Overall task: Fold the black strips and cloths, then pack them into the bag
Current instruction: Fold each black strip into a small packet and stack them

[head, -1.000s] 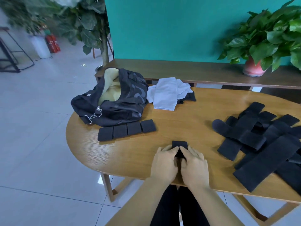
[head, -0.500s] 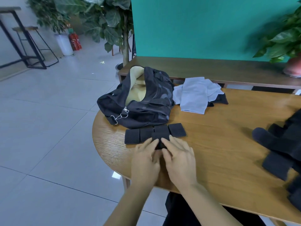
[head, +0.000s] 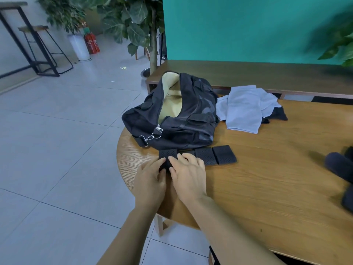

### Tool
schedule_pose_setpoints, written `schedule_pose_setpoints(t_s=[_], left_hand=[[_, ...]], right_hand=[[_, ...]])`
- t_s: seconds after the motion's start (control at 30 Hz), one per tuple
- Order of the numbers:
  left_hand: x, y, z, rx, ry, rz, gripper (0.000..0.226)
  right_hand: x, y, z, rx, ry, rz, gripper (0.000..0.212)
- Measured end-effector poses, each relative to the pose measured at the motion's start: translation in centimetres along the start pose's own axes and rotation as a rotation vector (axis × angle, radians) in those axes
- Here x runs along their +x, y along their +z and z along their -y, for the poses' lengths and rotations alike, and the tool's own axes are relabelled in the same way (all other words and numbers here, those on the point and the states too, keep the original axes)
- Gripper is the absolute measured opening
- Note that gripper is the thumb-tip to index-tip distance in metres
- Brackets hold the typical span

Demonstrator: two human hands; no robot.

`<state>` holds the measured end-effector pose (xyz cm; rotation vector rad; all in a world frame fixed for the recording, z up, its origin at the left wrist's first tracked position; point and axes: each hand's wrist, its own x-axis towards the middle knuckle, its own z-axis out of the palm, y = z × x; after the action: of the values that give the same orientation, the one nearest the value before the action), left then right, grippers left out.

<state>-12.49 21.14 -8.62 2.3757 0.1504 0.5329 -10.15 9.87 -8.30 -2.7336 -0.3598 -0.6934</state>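
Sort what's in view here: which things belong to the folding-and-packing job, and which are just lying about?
Job items: folded black strips in a row before the bag; open black bag; pale cloths; unfolded black strips at the table's right edge; left hand and right hand on the row's left end.

Lying about: fire extinguisher; stool; plants; bench.

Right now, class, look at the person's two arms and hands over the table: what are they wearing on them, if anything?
Nothing. Both forearms are bare up to the bottom edge of the picture, with no sleeves in view. The left hand and the right hand wear no gloves, and no rings, watch, bands or markings show on the fingers or wrists.
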Motion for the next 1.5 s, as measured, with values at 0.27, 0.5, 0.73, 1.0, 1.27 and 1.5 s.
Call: schedule_pose_setpoints(t_s=[0.27, 0.5, 0.73, 1.0, 1.27, 1.5], left_hand=[[-0.1, 0.3, 0.0, 0.034, 0.031, 0.031, 0.039], [-0.7, 0.8, -3.7, 0.11, 0.281, 0.001, 0.048], [-3.0, 5.3, -11.5, 0.061, 0.448, 0.12, 0.048], [-7.6, 11.2, -21.1, -0.008, 0.61, 0.306, 0.041], [-9.8, 15.9, -29.6, -0.038, 0.681, 0.409, 0.035], [-6.4, 19.8, -32.9, 0.142, 0.207, 0.505, 0.037]], right_hand=[[-0.1, 0.3, 0.0, -0.088, -0.025, 0.048, 0.041], [-0.9, -3.9, -2.9, -0.022, -0.026, -0.054, 0.042], [-4.0, -10.1, -9.9, -0.043, 0.119, -0.185, 0.036], [-9.5, -17.2, -20.3, -0.195, 0.279, -0.316, 0.031], [-14.9, -21.1, -29.0, -0.324, 0.582, -0.345, 0.036], [-14.5, -21.8, -32.8, -0.359, 0.615, -0.314, 0.035]])
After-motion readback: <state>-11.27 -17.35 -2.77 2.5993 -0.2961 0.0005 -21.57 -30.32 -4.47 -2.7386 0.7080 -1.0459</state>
